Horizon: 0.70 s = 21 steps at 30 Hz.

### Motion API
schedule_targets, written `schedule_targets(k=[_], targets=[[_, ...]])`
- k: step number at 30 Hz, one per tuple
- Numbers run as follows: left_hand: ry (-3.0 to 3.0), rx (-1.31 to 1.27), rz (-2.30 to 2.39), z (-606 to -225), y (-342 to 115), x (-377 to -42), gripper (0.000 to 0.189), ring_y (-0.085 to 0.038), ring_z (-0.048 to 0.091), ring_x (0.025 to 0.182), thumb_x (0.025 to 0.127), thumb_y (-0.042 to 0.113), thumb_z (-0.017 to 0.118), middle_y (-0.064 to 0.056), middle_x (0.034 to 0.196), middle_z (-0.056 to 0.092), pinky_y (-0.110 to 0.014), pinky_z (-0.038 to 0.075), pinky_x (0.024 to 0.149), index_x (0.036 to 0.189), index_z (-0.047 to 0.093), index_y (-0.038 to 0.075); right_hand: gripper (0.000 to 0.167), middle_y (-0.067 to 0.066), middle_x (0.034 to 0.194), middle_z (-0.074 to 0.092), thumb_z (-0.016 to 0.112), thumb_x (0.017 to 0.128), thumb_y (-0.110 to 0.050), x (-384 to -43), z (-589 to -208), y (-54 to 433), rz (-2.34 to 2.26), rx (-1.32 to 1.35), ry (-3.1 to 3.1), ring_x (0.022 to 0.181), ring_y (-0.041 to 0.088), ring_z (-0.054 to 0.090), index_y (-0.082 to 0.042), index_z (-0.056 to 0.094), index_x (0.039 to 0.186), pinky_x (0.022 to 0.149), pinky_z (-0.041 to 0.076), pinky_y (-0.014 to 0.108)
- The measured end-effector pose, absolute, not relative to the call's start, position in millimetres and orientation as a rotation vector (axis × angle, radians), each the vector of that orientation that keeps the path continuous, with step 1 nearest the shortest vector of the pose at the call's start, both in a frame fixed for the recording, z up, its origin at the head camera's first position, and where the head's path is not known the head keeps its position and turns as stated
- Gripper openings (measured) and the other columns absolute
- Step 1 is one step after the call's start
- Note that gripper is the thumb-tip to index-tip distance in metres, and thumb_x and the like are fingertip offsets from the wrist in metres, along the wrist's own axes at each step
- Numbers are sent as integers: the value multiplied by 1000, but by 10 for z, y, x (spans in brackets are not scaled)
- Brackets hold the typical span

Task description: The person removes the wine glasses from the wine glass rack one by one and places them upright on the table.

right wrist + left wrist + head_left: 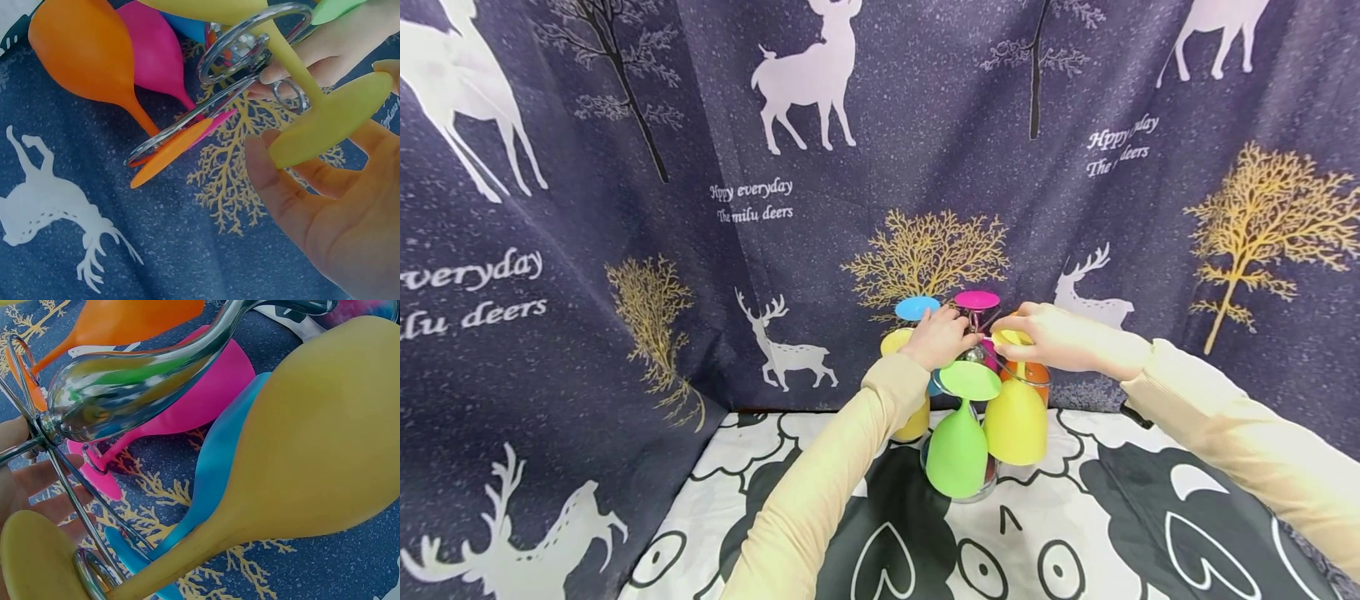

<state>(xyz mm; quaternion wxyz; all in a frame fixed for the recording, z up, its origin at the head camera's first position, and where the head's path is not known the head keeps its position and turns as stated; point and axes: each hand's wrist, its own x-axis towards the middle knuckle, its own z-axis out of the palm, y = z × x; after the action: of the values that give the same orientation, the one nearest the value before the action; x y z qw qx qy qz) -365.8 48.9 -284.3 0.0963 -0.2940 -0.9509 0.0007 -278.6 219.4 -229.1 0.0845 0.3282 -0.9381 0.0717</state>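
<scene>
A chrome stemware rack (59, 440) carries plastic goblets hung upside down by their feet. My right hand (1047, 337) pinches the round foot of a bright yellow goblet (1017, 421) at the rack's right side; its stem passes beside a wire loop (290, 12). My left hand (936, 337) grips the rack at its top centre, with fingers (47, 478) behind the spokes. Closest to me hangs a green goblet (957, 454). A second, duller yellow goblet (325, 425) and a blue goblet (219, 456) hang on the left, a pink goblet (206, 394) behind.
An orange goblet (84, 53) hangs behind the bright yellow one. The rack's round chrome base (988, 483) stands on a black-and-white cartoon cloth (1030, 533). Close behind rises a dark blue curtain (820, 250) printed with deer and trees.
</scene>
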Motion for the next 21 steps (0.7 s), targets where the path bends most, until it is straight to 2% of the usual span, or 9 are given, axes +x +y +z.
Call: schedule_targets(k=[7,13,21], targets=[[-2809,-869,18,-2831,490,-3643,50,-19,26,128,95,48,30,-2,129,46,-45,19,102,126,54,16,35,6,85,49,53,92,-28,-2882,-2292,2184,227,992,-2808,69,17,44,-2,60,114,60,42,35],[-2812,-863,27,-2842,502,-3646,49,-19,26,128,95,47,30,-3,130,45,-46,19,102,126,53,17,32,7,85,50,55,91,-26,-2947,-2297,2192,232,983,-2807,70,19,45,-2,60,111,60,43,36],[-2805,-867,9,-2843,490,-3651,49,-21,25,128,95,47,31,-3,129,46,-47,18,101,123,56,16,38,9,85,50,52,92,-29,-2988,-2309,2273,264,920,-2818,70,20,45,1,59,114,60,43,37]])
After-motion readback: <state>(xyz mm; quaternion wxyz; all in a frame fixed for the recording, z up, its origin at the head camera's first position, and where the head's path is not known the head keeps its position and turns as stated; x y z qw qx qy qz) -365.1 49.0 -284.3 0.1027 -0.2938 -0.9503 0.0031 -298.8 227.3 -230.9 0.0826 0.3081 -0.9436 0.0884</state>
